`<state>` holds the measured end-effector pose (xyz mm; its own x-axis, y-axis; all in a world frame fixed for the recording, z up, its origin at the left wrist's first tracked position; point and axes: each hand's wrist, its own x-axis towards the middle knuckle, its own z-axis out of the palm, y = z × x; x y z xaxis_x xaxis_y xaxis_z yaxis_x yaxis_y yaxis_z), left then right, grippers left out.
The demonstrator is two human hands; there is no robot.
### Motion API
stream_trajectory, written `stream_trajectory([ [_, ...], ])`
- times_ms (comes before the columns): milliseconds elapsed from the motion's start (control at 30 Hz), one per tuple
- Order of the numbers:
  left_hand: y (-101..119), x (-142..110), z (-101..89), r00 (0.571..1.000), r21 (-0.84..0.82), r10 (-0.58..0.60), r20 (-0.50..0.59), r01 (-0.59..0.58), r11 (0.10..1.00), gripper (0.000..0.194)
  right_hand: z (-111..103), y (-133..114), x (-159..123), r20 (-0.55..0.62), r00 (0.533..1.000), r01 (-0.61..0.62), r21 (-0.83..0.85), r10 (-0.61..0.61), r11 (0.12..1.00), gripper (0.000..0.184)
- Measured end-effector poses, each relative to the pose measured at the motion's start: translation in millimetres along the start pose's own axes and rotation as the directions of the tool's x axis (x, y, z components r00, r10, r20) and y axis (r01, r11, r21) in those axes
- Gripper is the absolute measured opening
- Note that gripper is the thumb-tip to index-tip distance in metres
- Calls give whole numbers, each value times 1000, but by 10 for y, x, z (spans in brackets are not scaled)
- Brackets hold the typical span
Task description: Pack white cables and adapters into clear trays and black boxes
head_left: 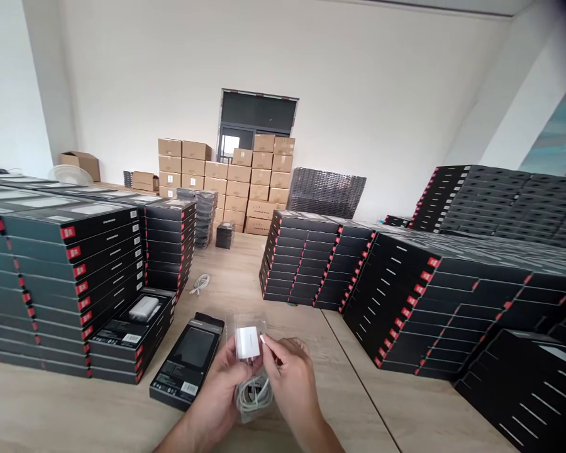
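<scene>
My left hand (224, 380) is closed around a clear plastic tray (259, 322) with a white charger (248, 343) at its upper end. In the tray's lower part lies a coiled white cable (255, 395). My right hand (290, 371) pinches a small white piece (263, 338), which looks like the cable's plug, right beside the charger. Left of my hands, a black box (188, 358) with a dark window lies flat on the table. Farther left, another white charger (144, 308) rests on a low stack of black boxes (122, 336).
Tall stacks of black boxes with red tabs stand at the left (38, 283) and right (405, 296) of the wooden table (330, 384). A loose white cable (200, 284) lies ahead. Brown cartons (236, 189) are piled against the far wall, beside stacked plastic trays (327, 192).
</scene>
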<state>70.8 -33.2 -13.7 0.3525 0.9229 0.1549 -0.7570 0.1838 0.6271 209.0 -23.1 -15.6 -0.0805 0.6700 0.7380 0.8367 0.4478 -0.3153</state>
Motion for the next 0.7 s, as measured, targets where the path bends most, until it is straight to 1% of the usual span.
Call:
stream_trajectory([
  [67, -18, -6, 1, 1000, -12, 5, -19, -5, 1000, 44, -5, -38, 28, 17, 997, 73, -99, -72, 992, 27],
  [100, -25, -9, -5, 999, -12, 6, -35, -7, 1000, 43, -15, -69, 45, 61, 994, 102, -150, -93, 983, 28],
  [167, -34, -18, -27, 998, 4, 9, -65, -8, 1000, 41, -40, -140, 74, 189, 976, 153, -240, -109, 959, 28],
  [233, -32, -29, -56, 996, 28, 13, -86, -11, 1000, 38, -66, -204, 91, 303, 949, 181, -288, -90, 940, 29],
  [267, -27, -34, -68, 995, 28, 8, -96, -6, 1000, 37, -78, -229, 94, 339, 938, 179, -289, -74, 941, 30],
  [333, -8, -41, -85, 992, -4, -20, -121, 20, 1000, 37, -99, -258, 96, 381, 924, 132, -251, -28, 959, 35],
  [433, 29, -37, -96, 987, -63, -52, -150, 43, 997, 41, -131, -259, 101, 421, 905, 17, -167, 56, 986, 43],
  [533, 53, -16, -105, 991, -73, -30, -128, 20, 997, 44, -164, -231, 101, 443, 891, -45, -135, 101, 990, 47],
  [600, 54, 1, -106, 994, -69, -10, -106, 3, 998, 44, -181, -211, 81, 424, 901, -36, -142, 93, 989, 48],
  [700, 39, 22, -89, 997, -33, 39, -68, -41, 999, 42, -172, -191, 16, 339, 939, 0, -154, 52, 988, 50],
])
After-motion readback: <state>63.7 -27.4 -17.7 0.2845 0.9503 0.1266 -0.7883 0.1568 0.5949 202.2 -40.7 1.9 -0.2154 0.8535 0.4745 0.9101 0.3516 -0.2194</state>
